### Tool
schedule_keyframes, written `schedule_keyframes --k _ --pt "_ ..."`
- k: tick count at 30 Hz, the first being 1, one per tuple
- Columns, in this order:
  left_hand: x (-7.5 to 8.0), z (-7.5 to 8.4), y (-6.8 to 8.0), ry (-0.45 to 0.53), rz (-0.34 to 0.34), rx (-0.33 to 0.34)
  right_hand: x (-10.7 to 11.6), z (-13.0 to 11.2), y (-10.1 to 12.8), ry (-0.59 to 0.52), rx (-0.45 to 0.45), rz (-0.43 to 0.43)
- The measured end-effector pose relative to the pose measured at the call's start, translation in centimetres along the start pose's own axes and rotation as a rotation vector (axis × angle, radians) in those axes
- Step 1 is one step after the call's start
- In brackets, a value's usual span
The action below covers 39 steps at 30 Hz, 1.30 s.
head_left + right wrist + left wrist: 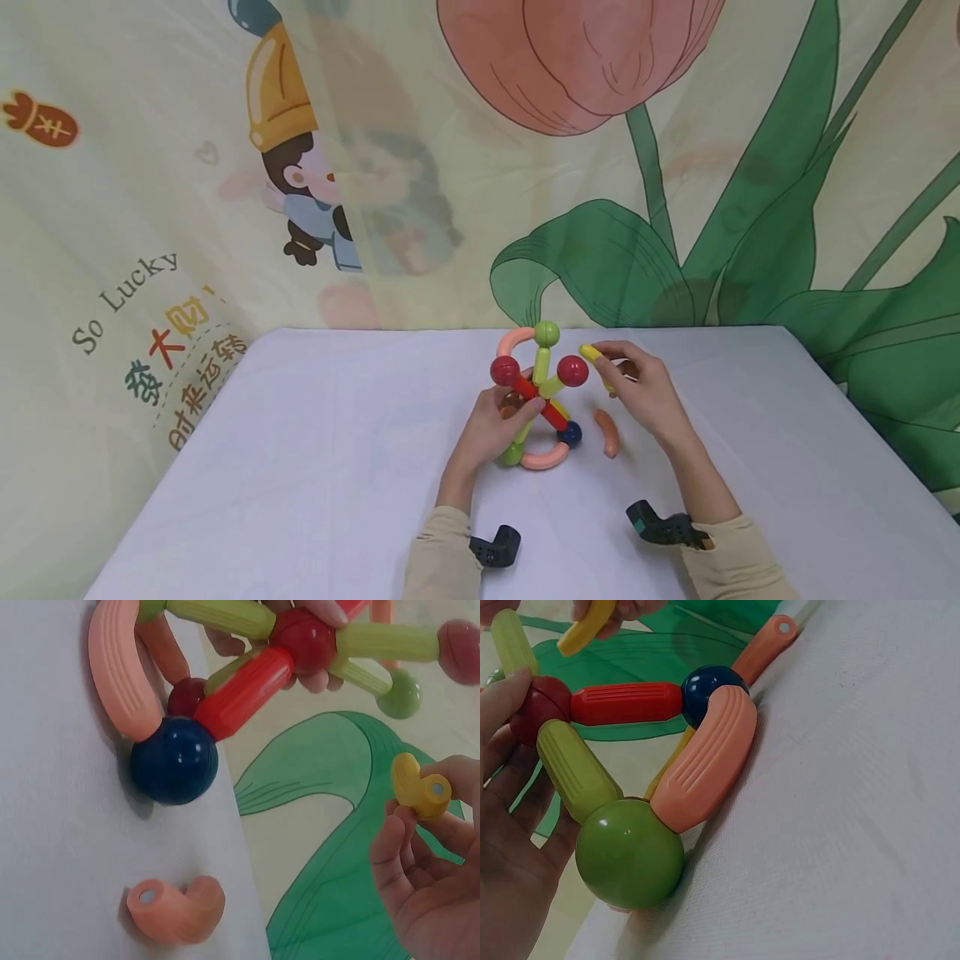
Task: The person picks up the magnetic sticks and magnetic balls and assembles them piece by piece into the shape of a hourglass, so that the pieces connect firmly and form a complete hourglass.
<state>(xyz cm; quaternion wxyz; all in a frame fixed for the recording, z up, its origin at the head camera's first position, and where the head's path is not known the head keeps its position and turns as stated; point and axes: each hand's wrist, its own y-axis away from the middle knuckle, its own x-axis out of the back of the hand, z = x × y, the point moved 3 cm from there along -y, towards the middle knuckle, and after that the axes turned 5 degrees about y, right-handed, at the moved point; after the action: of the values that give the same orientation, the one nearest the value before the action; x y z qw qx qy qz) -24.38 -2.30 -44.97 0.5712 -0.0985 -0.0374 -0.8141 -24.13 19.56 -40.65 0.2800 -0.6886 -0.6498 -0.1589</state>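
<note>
A toy structure (536, 392) of coloured sticks and balls stands on the white table (315, 467). My left hand (491, 429) grips it around the red stick (626, 703) and a yellow-green stick (574, 769), steadying it. A green ball (628, 853), a curved pink piece (705, 769) and a dark blue ball (174, 759) form its base. My right hand (637, 387) pinches a curved yellow piece (418, 786) just right of the upper red ball (572, 371), apart from it. A loose orange curved piece (176, 907) lies on the table right of the base.
A printed cloth backdrop (675, 167) with a tulip and cartoon figures hangs behind the table. Wrist-worn cameras (663, 527) sit at both sleeves near the front edge.
</note>
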Motion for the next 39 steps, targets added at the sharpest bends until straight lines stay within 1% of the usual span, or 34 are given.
schedule_keyframes --k 6,15,22,27,31,36,39 --pt "0.1 0.0 0.1 0.000 0.000 0.010 -0.4 -0.6 0.1 -0.019 0.005 0.020" --pt "-0.1 0.0 0.1 0.030 -0.021 0.007 -0.8 -1.1 0.2 -0.039 0.015 0.007" --pt "-0.2 -0.1 0.0 0.002 -0.032 0.012 -0.8 -1.6 0.4 -0.047 0.040 0.012" --pt "-0.3 0.1 0.0 0.003 -0.043 0.011 -0.9 -1.9 0.4 -0.054 0.050 0.023" --pt "-0.4 0.3 0.1 0.012 -0.055 -0.003 -1.0 -2.1 0.3 -0.065 0.048 0.027" --pt "-0.4 0.3 0.2 0.027 -0.056 -0.009 -0.8 -1.9 0.3 -0.067 0.051 -0.005" --pt "-0.4 0.3 0.2 0.030 -0.058 -0.010 -0.6 -1.6 0.3 -0.097 0.044 -0.066"
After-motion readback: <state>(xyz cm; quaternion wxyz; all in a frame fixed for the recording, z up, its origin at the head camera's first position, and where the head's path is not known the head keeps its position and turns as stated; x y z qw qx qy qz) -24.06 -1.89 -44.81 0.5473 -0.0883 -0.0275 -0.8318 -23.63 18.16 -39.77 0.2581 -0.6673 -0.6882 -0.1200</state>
